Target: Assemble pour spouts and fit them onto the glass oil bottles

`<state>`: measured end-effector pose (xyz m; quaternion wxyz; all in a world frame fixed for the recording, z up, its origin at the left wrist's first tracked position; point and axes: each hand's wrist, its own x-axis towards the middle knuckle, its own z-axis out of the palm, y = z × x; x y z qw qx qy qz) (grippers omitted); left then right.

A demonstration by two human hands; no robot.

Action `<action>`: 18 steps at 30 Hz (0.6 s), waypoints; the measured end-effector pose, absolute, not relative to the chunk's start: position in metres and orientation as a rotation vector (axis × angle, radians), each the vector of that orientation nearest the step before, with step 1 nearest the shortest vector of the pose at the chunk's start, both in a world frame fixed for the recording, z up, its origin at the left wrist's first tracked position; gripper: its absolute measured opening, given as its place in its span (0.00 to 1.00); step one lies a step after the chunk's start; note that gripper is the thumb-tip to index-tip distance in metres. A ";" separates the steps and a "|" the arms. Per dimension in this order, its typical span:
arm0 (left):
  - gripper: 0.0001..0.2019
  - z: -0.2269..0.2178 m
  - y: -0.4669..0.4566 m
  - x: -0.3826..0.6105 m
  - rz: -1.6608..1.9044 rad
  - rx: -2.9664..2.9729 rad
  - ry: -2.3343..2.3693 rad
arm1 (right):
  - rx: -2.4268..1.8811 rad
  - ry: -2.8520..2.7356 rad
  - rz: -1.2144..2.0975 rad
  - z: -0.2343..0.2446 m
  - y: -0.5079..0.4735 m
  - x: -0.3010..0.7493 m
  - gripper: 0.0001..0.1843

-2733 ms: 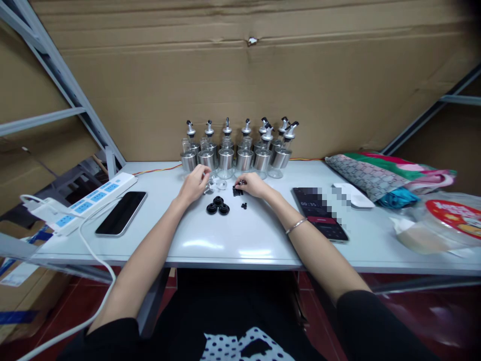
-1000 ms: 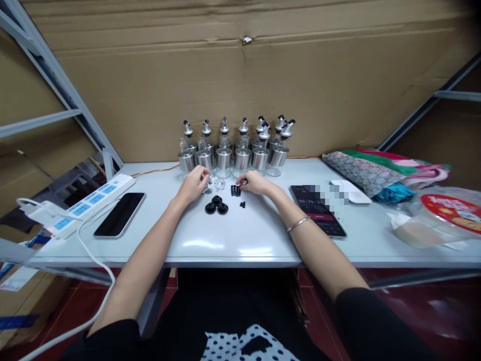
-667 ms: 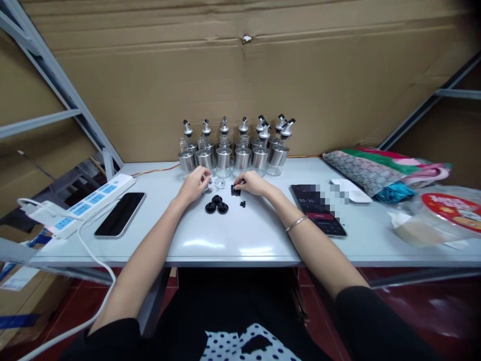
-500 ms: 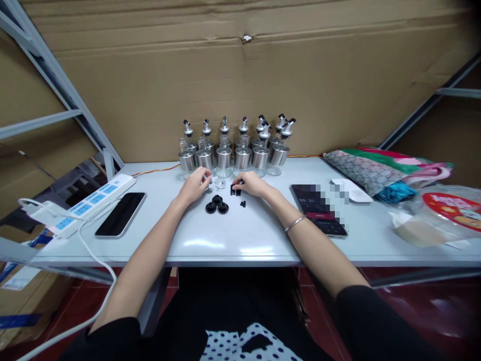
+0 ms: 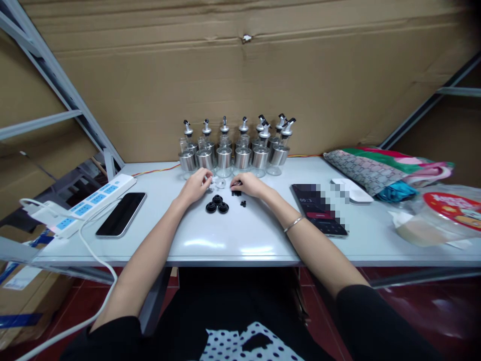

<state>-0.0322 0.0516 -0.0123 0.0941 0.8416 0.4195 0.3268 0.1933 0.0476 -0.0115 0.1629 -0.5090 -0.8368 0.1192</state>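
Note:
Near the back of the table, my left hand (image 5: 195,186) rests with its fingers curled together at a group of pale, partly clear plastic pieces (image 5: 218,184). Whether one of them is pinched is hard to see. My right hand (image 5: 250,183) is closed over small black parts (image 5: 236,193), its fingertips down on them and partly hiding them. Several tiny black pieces (image 5: 243,204) lie just in front of that hand. Three round black stoppers (image 5: 217,204) sit close together between my forearms. Behind both hands stand glass and steel oil bottles (image 5: 224,158), the front ones mostly without pourers.
On the left are a white power strip (image 5: 90,203) with a cable and a dark phone (image 5: 121,214). A second phone (image 5: 313,208) showing a timer lies to the right, beside a white flat object (image 5: 353,191), a colourful bag (image 5: 379,170) and a plastic tub (image 5: 443,215). Cardboard (image 5: 150,75) walls the back.
My right hand has shifted slightly left and its fingers now cover more of the black parts. My left hand has hardly moved.

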 end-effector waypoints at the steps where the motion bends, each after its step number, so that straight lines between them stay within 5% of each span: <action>1: 0.06 -0.013 0.052 -0.032 0.969 2.496 1.246 | -1.446 -2.383 0.354 -0.011 0.048 0.195 0.06; 18: 0.07 -0.012 0.050 -0.034 0.933 2.498 1.244 | -1.675 -2.246 0.407 0.003 0.043 0.217 0.08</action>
